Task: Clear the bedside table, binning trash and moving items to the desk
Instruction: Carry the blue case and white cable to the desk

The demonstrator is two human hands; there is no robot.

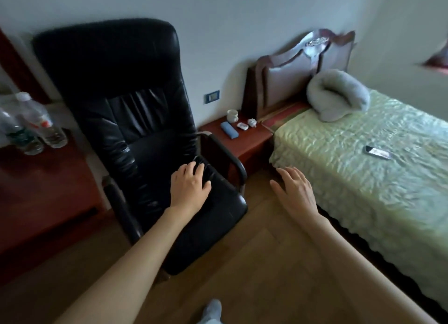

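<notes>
Left grip (190, 184): empty, fingers loosely spread, over the chair (135, 120) seat at centre frame.
Right grip (294, 190): empty, fingers straight, beside the bed (363, 178).
Bench (252, 141): centre-right; carries cup (232, 115), blue case (229, 129), small wrappers (243, 126).

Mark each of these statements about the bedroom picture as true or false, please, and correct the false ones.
1. A white cup stands on the bedside table. True.
2. The left hand holds the blue case. False: the case lies on the bedside table, and the hand is over the black chair seat, holding nothing.
3. A phone lies on the bed cover. True.
4. The right hand grips a bottle. False: its fingers are straight and empty; the bottles stand at the far left.
5. The chair stands between the bottles and the bedside table. True.
</notes>
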